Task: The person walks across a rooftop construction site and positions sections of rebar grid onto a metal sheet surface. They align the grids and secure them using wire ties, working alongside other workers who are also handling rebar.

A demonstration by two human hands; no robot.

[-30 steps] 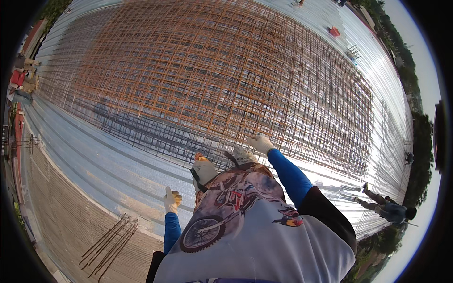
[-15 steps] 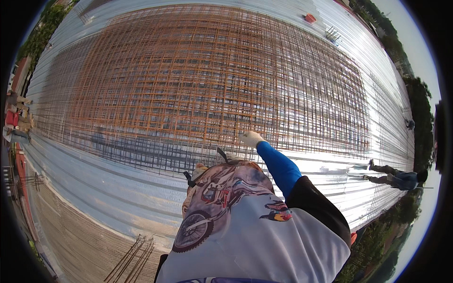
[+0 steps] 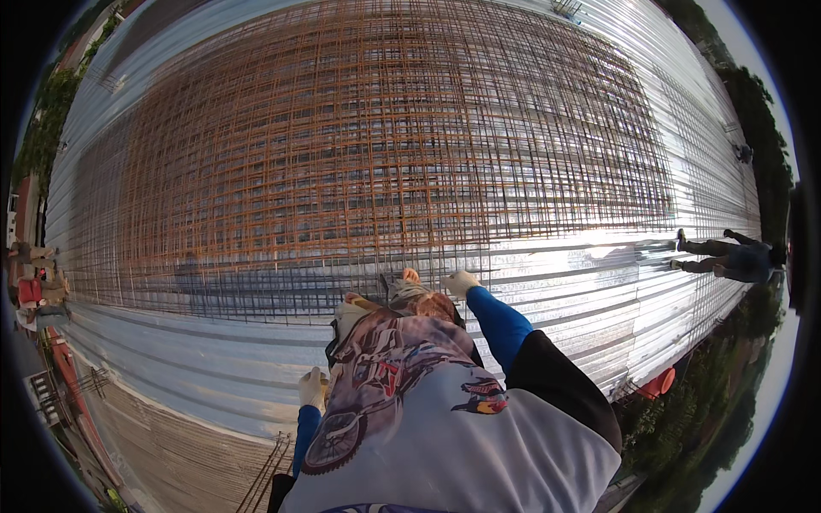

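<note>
My right hand [image 3: 460,283], in a pale glove, hangs beside my legs over the ribbed metal decking [image 3: 556,286]. Nothing shows sticking out of it, but its fingers are too small to read. On the other side, my left hand [image 3: 313,386], also gloved, is low beside my printed shirt [image 3: 428,385], its fingers largely hidden from this angle. Directly ahead lies a wide mat of rusty rebar mesh [image 3: 342,162], with overlapping layers of crossed bars. My feet [image 3: 410,278] are at its near edge. Neither hand visibly touches the mesh.
A person in dark clothes [image 3: 740,256] walks on the decking at right. Several people [image 3: 34,291] are at the far left edge. Upright rebar ends [image 3: 265,474] stand by a rough concrete strip [image 3: 171,436] at lower left. An orange-red container [image 3: 658,382] lies near the right edge.
My left hand has come into view beside my body. My right hand has drawn back from over the mesh toward my side. The view has shifted and a foot has come forward.
</note>
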